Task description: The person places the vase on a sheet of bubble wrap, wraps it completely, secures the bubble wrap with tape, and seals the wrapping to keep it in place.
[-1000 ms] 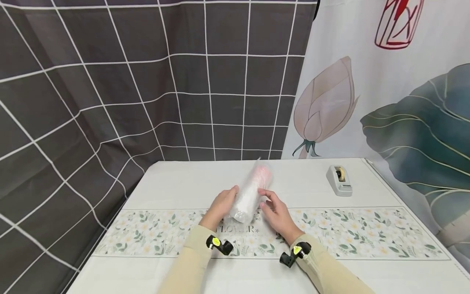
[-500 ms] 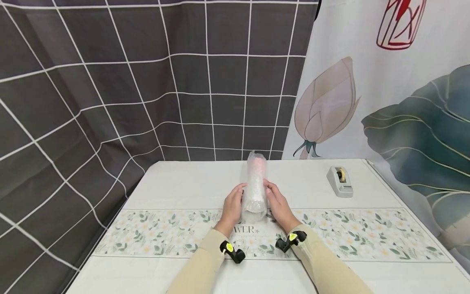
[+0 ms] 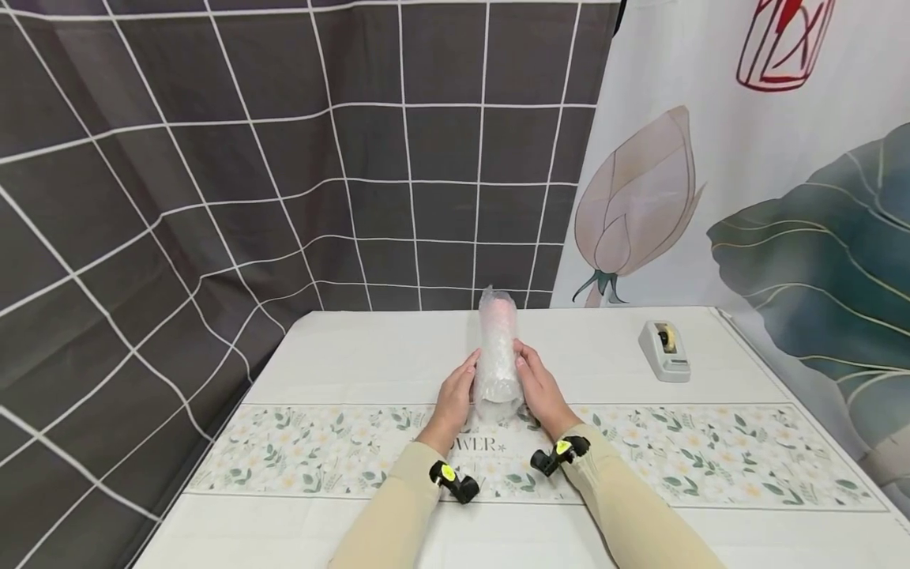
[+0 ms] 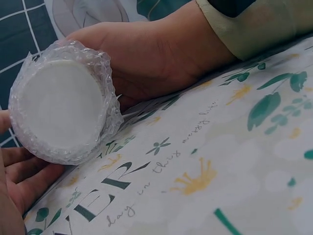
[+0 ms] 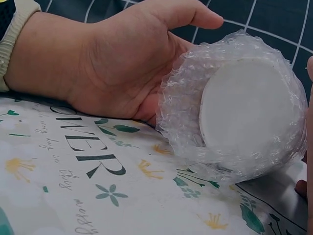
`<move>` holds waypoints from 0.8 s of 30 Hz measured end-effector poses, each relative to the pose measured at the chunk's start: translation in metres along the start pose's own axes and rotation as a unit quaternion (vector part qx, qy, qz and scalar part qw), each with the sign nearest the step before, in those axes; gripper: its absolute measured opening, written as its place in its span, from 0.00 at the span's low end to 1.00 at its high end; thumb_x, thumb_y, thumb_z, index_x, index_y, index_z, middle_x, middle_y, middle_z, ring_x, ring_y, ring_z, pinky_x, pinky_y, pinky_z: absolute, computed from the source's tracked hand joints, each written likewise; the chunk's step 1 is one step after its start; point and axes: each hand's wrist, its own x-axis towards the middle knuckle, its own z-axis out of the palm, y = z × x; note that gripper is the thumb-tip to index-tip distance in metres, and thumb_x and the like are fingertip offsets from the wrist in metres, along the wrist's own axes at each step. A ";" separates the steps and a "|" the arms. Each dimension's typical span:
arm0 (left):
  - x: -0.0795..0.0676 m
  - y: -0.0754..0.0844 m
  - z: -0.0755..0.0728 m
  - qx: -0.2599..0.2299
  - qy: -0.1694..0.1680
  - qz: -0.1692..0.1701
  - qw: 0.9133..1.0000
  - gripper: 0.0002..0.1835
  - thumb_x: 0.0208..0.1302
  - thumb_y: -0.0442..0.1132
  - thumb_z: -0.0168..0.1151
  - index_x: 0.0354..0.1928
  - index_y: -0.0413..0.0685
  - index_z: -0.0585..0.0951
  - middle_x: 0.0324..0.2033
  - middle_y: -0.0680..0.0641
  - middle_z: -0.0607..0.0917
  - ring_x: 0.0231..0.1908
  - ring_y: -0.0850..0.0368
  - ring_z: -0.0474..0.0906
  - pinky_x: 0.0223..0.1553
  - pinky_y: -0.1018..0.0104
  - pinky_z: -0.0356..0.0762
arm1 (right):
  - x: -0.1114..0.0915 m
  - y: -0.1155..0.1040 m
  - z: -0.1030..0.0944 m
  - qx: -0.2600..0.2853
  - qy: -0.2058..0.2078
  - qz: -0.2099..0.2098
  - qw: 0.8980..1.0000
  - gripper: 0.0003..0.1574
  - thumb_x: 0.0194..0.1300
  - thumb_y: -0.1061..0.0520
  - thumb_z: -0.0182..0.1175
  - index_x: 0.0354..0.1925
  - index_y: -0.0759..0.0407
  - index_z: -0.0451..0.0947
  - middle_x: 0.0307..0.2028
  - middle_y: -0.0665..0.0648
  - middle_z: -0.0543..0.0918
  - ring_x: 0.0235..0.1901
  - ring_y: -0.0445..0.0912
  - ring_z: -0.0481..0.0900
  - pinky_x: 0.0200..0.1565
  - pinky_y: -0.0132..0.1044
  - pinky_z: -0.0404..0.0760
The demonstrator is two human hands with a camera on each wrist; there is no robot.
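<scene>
A cylinder in bubble wrap [image 3: 497, 359], white with a pink far end, lies lengthwise on the table in the head view. My left hand [image 3: 455, 393] holds its left side and my right hand [image 3: 542, 387] its right side. The cylinder's round, flat white end [image 4: 61, 105] faces the left wrist camera, with the left fingers [image 4: 34, 178] bent beneath the wrap. In the right wrist view, the right thumb [image 5: 203, 14] sticks out above the wrap, while the other fingers pass behind it, mostly hidden. Loose wrap [image 5: 178, 110] extends past the white end.
A grey-white tape dispenser [image 3: 667, 352] with a yellowish roll stands at the back right of the table. The white tablecloth [image 3: 355, 348] carries a flowered band across it. Dark checked cloth [image 3: 355, 197] hangs behind and to the left, and a lotus-print curtain [image 3: 640, 197] at right.
The wrapped cylinder has turned from a slant to pointing straight away from me. My left hand moved right, my right hand closed in on the other side; both have since gone slightly forward.
</scene>
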 end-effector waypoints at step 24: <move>0.000 0.001 0.003 0.064 0.044 0.020 0.997 0.28 0.82 0.50 0.31 0.77 0.53 0.63 0.71 0.43 0.71 0.71 0.47 0.66 0.73 0.50 0.59 | 0.002 0.009 -0.006 0.052 0.032 0.006 0.998 0.34 0.83 0.43 0.32 0.78 0.56 0.50 0.77 0.64 0.56 0.76 0.58 0.53 0.75 0.54 0.51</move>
